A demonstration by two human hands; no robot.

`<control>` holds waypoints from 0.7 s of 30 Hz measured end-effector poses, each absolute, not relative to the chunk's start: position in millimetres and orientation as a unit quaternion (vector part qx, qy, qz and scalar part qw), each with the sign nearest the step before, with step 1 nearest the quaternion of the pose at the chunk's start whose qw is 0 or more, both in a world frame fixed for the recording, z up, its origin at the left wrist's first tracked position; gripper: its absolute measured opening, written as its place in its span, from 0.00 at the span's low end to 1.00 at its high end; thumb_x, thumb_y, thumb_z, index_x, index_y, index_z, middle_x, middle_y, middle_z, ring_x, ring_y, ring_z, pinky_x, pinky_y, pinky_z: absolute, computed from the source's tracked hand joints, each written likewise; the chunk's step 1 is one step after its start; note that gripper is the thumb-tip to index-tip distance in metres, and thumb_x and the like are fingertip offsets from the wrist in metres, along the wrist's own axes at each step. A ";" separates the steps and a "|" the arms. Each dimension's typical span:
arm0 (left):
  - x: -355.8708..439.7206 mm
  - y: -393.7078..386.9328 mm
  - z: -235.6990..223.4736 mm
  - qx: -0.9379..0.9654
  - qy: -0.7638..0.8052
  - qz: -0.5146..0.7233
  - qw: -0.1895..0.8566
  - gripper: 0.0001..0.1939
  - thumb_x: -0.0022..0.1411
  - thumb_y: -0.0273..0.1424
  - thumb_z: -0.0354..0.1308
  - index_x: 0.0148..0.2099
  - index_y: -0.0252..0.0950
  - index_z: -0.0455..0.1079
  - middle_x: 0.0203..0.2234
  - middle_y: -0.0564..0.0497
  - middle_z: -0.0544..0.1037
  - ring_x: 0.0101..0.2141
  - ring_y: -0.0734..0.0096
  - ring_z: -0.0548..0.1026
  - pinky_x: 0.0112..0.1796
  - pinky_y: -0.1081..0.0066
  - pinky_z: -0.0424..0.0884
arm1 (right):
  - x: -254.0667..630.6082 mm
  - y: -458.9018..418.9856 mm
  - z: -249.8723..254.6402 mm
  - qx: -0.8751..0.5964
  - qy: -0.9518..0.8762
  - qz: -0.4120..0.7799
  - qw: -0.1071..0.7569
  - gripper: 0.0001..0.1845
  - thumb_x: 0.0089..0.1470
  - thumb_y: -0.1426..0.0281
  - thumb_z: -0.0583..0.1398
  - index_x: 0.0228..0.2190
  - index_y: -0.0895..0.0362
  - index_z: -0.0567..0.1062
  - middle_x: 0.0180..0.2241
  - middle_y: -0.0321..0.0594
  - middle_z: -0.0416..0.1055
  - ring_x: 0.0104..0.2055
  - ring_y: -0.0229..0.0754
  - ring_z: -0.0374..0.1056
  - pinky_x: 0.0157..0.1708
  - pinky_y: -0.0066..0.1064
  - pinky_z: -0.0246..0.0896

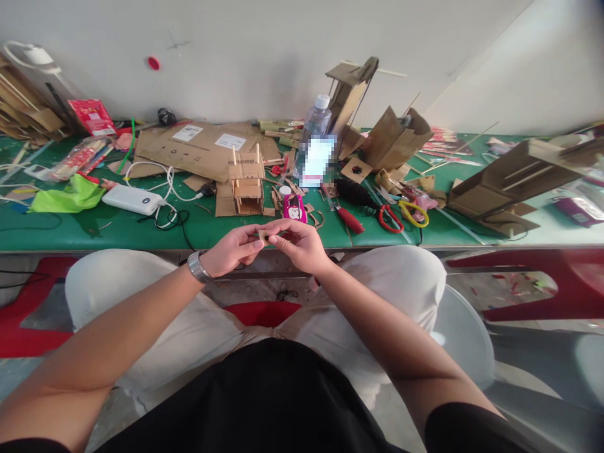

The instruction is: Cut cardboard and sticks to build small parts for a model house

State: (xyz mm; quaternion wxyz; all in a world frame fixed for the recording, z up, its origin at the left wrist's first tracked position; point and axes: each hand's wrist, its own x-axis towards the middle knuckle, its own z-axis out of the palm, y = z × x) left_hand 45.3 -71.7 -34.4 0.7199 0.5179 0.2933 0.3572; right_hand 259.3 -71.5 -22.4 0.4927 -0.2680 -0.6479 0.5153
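Observation:
Between the fingertips of both hands is a small piece of cardboard [263, 236], partly hidden by the fingers. My left hand [236, 246], with a metal watch at its wrist, pinches it from the left. My right hand [297, 242] grips its other side with thumb and fingers. Both hands are at the near edge of the green table [207, 228]. Just beyond them stands a small cardboard model [246, 182] with wooden sticks poking up. A pink bottle [295, 209] with a white cap lies close behind my right hand.
A power bank [133, 199] with cables lies at the left. Behind are flattened cardboard [189, 154] and a clear plastic bottle [318, 123]. To the right lie a red-handled screwdriver [350, 220], scissors [391, 218] and a larger cardboard structure [500, 182]. Scraps are scattered about.

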 end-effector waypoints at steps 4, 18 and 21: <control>44.3 -71.5 -34.8 0.532 0.305 0.353 0.707 0.28 0.62 0.45 0.71 0.57 0.35 0.71 0.23 0.60 0.61 0.19 0.81 0.59 0.21 0.76 0.57 | 258.2 -71.2 -21.8 -0.276 -0.637 0.523 0.495 0.13 0.60 0.58 0.70 0.37 0.55 0.79 0.47 0.47 0.82 0.50 0.46 0.79 0.50 0.39 0.73; 41.9 -70.4 -34.7 0.535 0.322 0.332 0.707 0.29 0.59 0.47 0.73 0.53 0.35 0.71 0.22 0.61 0.62 0.18 0.84 0.53 0.20 0.77 0.51 | 260.1 -67.7 -21.3 -0.278 -0.644 0.504 0.504 0.17 0.59 0.54 0.70 0.35 0.55 0.79 0.43 0.45 0.80 0.48 0.44 0.76 0.49 0.37 0.73; 41.5 -70.4 -34.6 0.539 0.330 0.330 0.701 0.29 0.59 0.48 0.73 0.53 0.34 0.71 0.22 0.62 0.62 0.18 0.84 0.53 0.20 0.77 0.51 | 260.0 -68.0 -20.7 -0.288 -0.645 0.503 0.499 0.19 0.57 0.52 0.70 0.35 0.55 0.79 0.43 0.45 0.79 0.47 0.44 0.75 0.49 0.39 0.73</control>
